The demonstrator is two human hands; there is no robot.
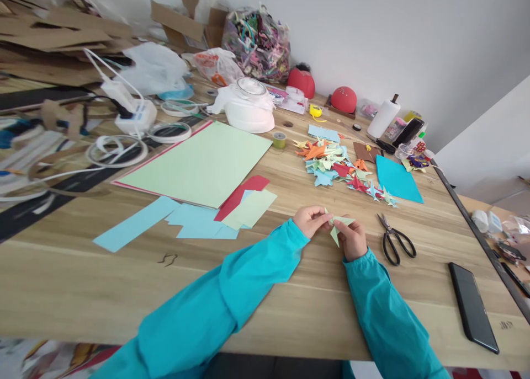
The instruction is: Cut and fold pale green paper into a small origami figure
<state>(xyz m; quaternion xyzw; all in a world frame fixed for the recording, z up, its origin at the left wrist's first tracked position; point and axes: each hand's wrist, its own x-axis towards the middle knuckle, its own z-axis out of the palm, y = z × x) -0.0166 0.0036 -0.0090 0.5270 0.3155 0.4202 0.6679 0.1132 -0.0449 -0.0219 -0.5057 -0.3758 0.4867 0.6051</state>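
Note:
A small pale green origami crane (335, 234) is pinched between my two hands above the wooden table (265, 313). My left hand (310, 221) grips it from the left side with thumb and fingers pressed together. On the other side my right hand (353, 240) holds its folded paper with the thumb on top. Pointed flaps stick out between the fingers; parts of the crane are covered by them. Black-handled scissors (395, 240) lie just right of my right hand. Beyond my hands is a pile of folded paper cranes (331, 158) in orange, green, blue and red.
Pale green sheets (199, 161) lie left of centre, with blue paper pieces (199, 222) and a red piece (238, 199) nearby. A turquoise sheet (398, 179) sits at right, a black phone (472, 307) near the front right. Cables and a power strip (138, 116) occupy the left.

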